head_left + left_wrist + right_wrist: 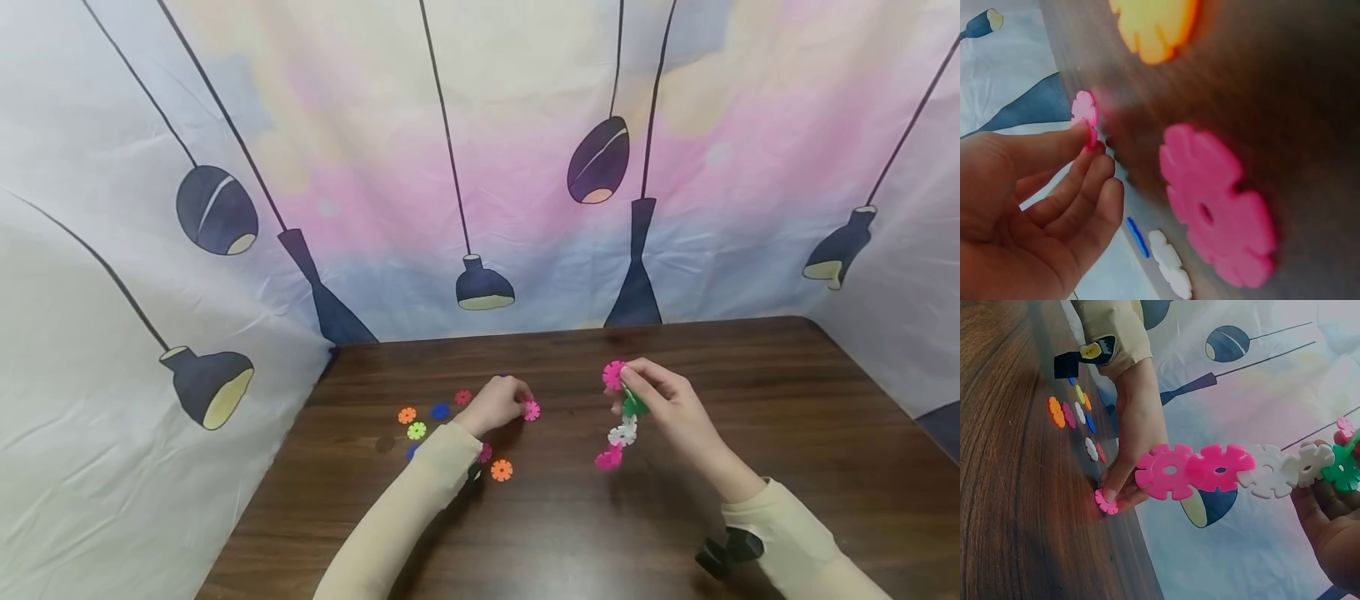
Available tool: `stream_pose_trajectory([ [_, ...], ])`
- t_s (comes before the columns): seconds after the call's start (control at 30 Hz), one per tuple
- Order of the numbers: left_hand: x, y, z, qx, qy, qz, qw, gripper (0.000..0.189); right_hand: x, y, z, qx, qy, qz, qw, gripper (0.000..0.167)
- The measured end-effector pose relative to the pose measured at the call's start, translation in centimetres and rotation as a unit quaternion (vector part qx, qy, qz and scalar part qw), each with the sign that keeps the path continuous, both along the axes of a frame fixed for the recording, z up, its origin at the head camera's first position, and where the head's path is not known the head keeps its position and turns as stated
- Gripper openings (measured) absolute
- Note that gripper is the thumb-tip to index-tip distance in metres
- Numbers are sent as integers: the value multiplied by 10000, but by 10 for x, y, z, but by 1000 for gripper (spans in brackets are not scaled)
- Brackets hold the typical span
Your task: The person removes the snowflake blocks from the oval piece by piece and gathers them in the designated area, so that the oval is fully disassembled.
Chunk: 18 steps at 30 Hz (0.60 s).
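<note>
My left hand (495, 406) pinches a pink notched flower disc (532, 410) between thumb and fingertips, low over the table. In the left wrist view that disc (1085, 107) stands on edge at the thumb tip. A chain of interlocked discs hangs from my right hand (672, 408), gripped near its upper end. This chain runs from a pink disc (613, 375) at the top through green discs (635, 405) and white discs (622, 432) down to pink discs (609, 457). Part of the green section is hidden by the right fingers.
Loose discs lie around the left forearm on the brown wooden table (570, 533): orange (502, 470), yellow-green (416, 431), blue (440, 412) and red (463, 397) among them. The left sleeve covers some. A printed cloth (540, 217) hangs behind the table.
</note>
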<state>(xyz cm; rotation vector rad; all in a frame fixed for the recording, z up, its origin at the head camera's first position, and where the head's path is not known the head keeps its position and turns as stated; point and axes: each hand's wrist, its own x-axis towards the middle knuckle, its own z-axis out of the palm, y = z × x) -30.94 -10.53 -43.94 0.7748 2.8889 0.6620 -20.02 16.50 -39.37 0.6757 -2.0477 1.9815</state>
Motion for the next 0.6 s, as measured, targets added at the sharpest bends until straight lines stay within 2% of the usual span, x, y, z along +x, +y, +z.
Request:
stream_pose_trajectory([
  [0.07,0,1,1,-92,17,33,10000,11,0,-1,0,-28,-24,36,10000,20],
  [0.33,-1,7,0,-498,455,107,9977,11,-1,-3,0,134,-111,29,9998,20],
  [0.6,1,8,-2,-450,343,123,9983,11,1,-6,-3,71,-258,60,9996,20],
])
